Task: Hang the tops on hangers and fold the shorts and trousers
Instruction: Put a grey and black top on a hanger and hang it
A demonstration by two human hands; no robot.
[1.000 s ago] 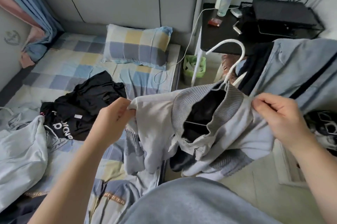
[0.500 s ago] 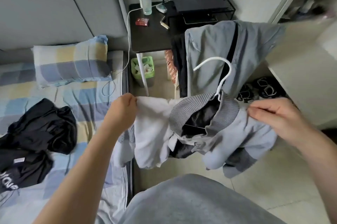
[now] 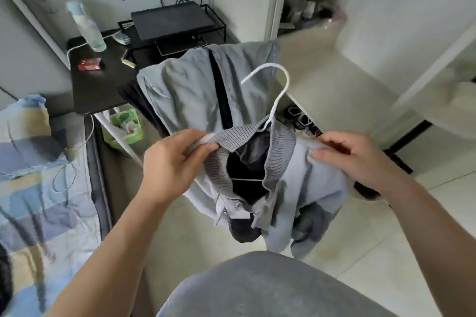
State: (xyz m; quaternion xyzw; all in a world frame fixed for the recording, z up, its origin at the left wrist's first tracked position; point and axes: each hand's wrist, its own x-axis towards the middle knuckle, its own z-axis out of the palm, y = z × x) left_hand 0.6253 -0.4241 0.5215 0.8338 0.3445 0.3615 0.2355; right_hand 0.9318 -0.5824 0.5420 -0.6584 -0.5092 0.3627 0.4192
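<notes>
A pale grey-blue top (image 3: 306, 187) with a ribbed collar hangs on a white hanger (image 3: 277, 92), held in the air in front of me. My left hand (image 3: 175, 162) pinches the collar and left shoulder of the top. My right hand (image 3: 355, 157) grips the fabric at the right shoulder. The hanger's hook sticks up above the collar, and its lower bar shows inside the neck opening. A black lining shows inside the top.
Behind hangs a grey jacket (image 3: 190, 90) over dark clothes. A black side table (image 3: 98, 84) carries a bottle (image 3: 87, 28), a red packet and a black box. A green bin (image 3: 123, 123) stands on the floor. The checked bed (image 3: 38, 187) lies at left.
The view has swung right, away from the bed. My left hand has moved in from the sleeve to the collar, and both hands hold the top closer to its neck.
</notes>
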